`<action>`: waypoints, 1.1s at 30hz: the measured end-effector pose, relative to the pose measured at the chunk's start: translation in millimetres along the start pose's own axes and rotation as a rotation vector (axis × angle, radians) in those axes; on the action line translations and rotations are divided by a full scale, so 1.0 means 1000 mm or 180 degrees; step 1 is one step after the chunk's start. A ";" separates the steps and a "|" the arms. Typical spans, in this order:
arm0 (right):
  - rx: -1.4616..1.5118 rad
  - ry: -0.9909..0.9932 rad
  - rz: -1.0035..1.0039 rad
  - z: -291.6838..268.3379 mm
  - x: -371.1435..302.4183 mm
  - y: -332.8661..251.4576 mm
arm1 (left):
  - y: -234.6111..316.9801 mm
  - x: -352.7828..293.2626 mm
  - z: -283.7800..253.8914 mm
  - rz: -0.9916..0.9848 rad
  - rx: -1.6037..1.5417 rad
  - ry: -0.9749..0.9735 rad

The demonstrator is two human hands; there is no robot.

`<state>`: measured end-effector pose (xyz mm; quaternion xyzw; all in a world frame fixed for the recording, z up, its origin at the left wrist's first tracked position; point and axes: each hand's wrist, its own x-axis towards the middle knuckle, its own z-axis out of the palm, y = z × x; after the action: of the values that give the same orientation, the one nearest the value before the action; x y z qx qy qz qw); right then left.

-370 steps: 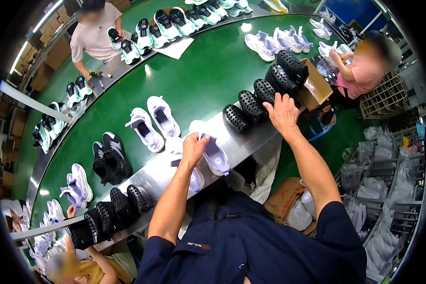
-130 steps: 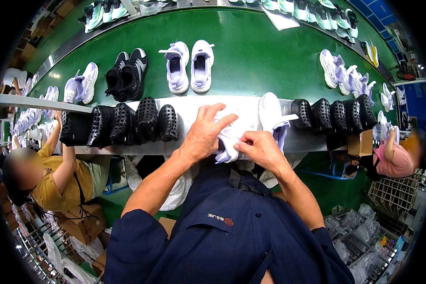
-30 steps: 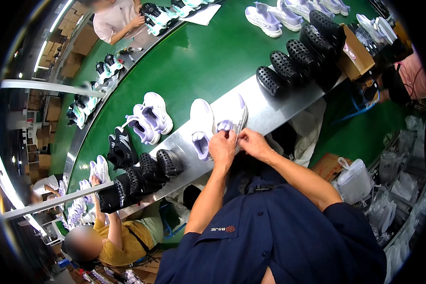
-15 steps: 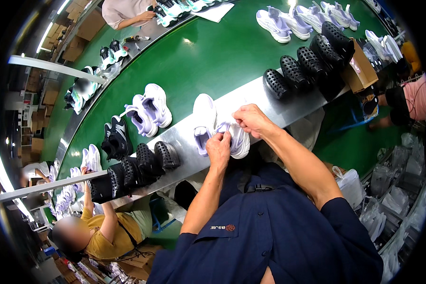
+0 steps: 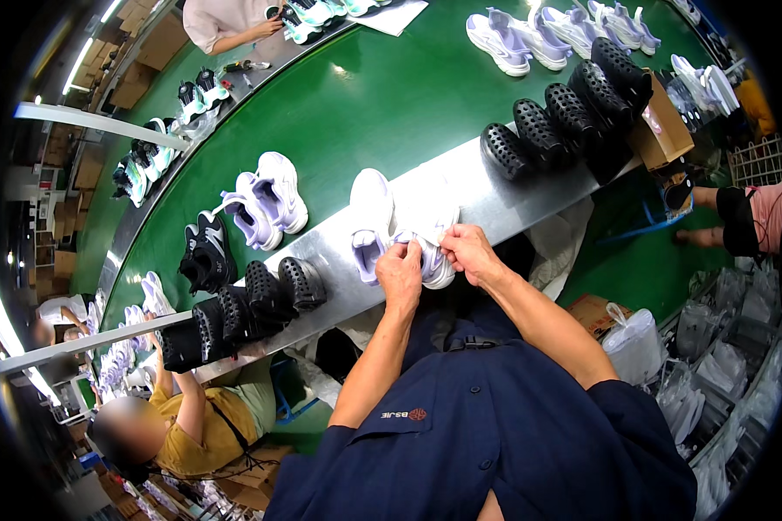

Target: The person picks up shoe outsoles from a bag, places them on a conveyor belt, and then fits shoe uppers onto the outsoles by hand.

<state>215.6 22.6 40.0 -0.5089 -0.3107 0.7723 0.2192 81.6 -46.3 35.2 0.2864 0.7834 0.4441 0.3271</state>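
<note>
A pair of white and lavender sneakers lies on the metal ledge in front of me, toes pointing away. The left sneaker point(image 5: 371, 201) rests untouched beside my hands. Over the right sneaker point(image 5: 444, 215) both hands work at the opening and lacing. My left hand point(image 5: 400, 276) is closed in a pinch at its inner side, on what looks like the shoelace. From the outer side, my right hand point(image 5: 472, 253) pinches the white shoelace point(image 5: 428, 240), close to the left fingertips. Fingers and glare partly hide the lace.
Black perforated shoe forms point(image 5: 543, 130) stand at right by a cardboard box point(image 5: 663, 130); more forms point(image 5: 269, 291) stand at left. Another lavender pair point(image 5: 265, 200) and dark sneakers point(image 5: 207, 253) sit on the green table point(image 5: 356, 104). A co-worker in yellow point(image 5: 208, 425) is at lower left.
My right hand has come down and nearer to me, from above the right sneaker to its outer side. The left hand keeps its pinch in nearly the same place.
</note>
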 end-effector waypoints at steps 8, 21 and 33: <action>-0.0392 0.0123 -0.0135 -0.001 0.009 0.019 | 0.013 -0.007 0.005 0.0251 0.0196 0.0070; -0.2196 0.0862 -0.1345 -0.013 -0.019 0.004 | 0.033 -0.020 -0.015 0.2013 0.1910 0.0168; -0.3525 0.0479 -0.2021 0.001 -0.013 0.004 | 0.042 -0.017 -0.051 0.2397 0.1724 -0.0259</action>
<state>219.9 10.4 45.9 -0.4828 -0.7827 0.3572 0.1631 59.7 -66.8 96.7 0.6432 0.6992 0.2998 0.0871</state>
